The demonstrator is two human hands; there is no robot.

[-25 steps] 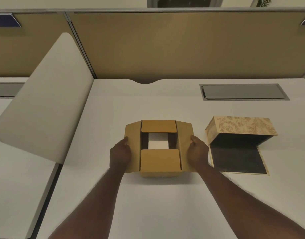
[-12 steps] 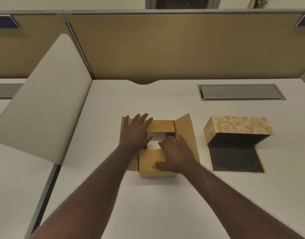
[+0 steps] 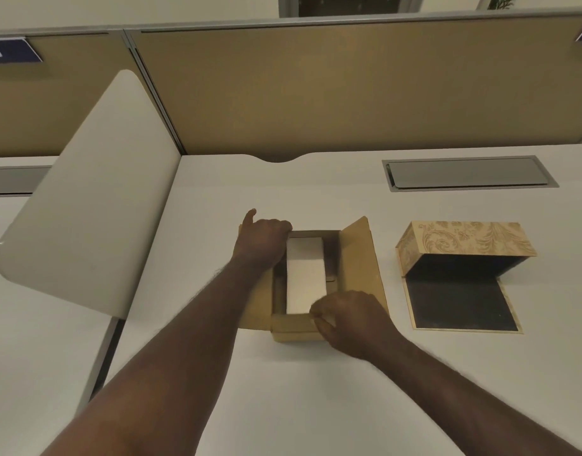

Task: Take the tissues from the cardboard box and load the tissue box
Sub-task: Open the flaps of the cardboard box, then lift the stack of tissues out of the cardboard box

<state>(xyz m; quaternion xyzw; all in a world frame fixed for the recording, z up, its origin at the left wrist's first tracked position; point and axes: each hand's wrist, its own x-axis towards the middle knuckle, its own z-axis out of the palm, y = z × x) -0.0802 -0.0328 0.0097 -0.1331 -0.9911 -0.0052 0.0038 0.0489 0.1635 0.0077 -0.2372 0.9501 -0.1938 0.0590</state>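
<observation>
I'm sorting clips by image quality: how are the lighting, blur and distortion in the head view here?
Head view: dim, warm light; soft shadows under both forearms on the desk; wide-angle bending along the partition's top edge; slight blur on the right hand at the cardboard box; the tissue pack looks washed out, with no harsh glare.

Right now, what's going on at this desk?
A person is reaching into an opened cardboard box with both bare hands. The left hand is at its far left corner, the right hand at the near edge, both around the white pack of tissues still inside. The patterned tissue box sits open and unfilled to the right.
</observation>
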